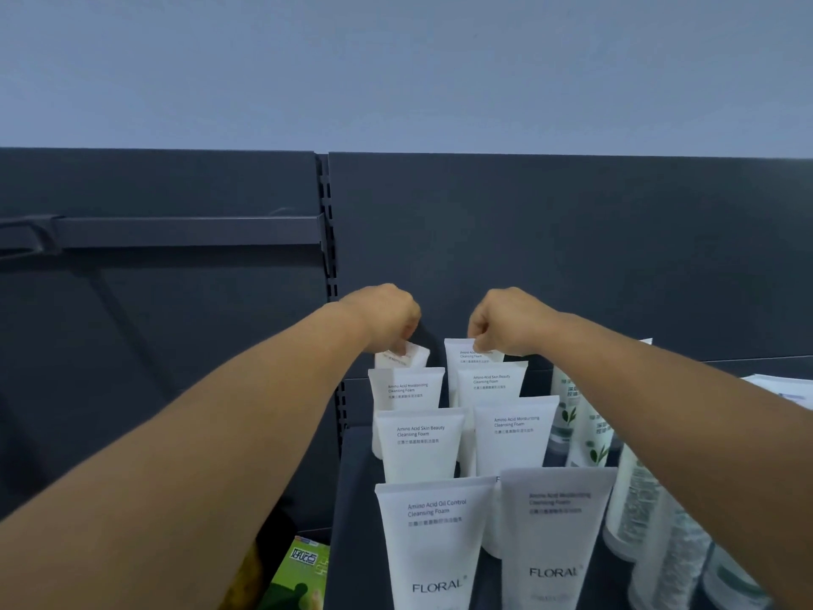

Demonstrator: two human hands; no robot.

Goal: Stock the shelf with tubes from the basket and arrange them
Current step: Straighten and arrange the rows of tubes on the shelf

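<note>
Reaching deep to the back of the dark metal shelf (356,473), both arms are stretched out over two neat rows of white plastic cleansing-foam tubes standing cap-down, and it's the rearmost pair getting the attention. The left hand (387,319) has its fingers curled down and pinching the crimped top edge of the back-left white tube (411,356), which sits tilted against the dark back panel (572,257); the right hand (501,321) is likewise closed, pinching the flat top of the back-right white tube (457,352), which looks more upright. So both grips are narrow pinches on thin seams, and that's where the risk lies: a tug sideways and the slick seam could slip out of the fingers, leaving the tube leaning. Worse, the forearms pass low over the front tubes, the big FLORAL-labelled tube on the left (433,543) and its neighbour on the right (552,534), and these stand on small caps, top-heavy by the look of them. A dropped wrist or a brushing elbow could knock one, and packed this tightly, one behind another, they could topple along the row like dominoes. Just to the right, the green-and-white leaf-printed tubes (567,407) stand near the right forearm, so a wide swing on the way out could catch them too. The basket is not in view; a green printed box (303,570) peeks up at lower left.
</note>
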